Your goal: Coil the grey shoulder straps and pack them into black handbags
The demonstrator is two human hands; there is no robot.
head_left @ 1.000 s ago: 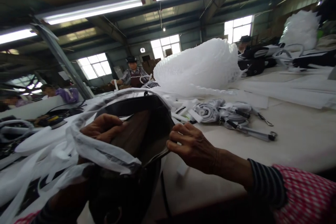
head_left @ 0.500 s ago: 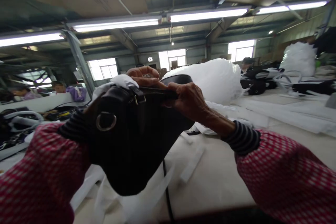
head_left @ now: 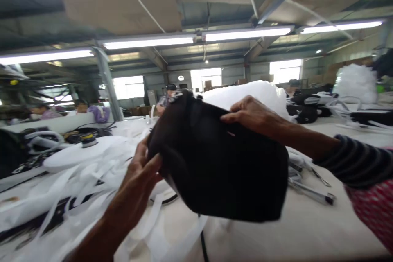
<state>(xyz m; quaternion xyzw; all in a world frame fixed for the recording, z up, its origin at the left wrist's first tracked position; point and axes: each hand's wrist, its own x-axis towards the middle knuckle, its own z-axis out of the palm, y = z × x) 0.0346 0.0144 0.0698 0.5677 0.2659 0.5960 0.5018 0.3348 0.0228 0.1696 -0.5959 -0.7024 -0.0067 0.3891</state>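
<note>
A black handbag (head_left: 221,168) is held up in front of me above the table, its broad dark side turned toward me and tilted. My left hand (head_left: 143,170) grips its left end, thumb on the near face and the other fingers partly behind. At the upper right edge, my right hand (head_left: 250,114) pinches the bag between thumb and fingers. The bag's far side and its opening are hidden from this angle. Dimness hides most detail on its surface.
White foam strips (head_left: 70,188) and a round white disc (head_left: 82,153) lie to the left. A large white plastic-wrapped bundle (head_left: 258,92) stands behind the bag. Metal clasps and straps (head_left: 316,190) rest on the table (head_left: 307,237) at right. A co-worker (head_left: 168,96) is in the background.
The bag has been turned, so its zipper and metal ring no longer show. My left hand has moved down to the bag's left end; my right hand has shifted rightward along its edge.
</note>
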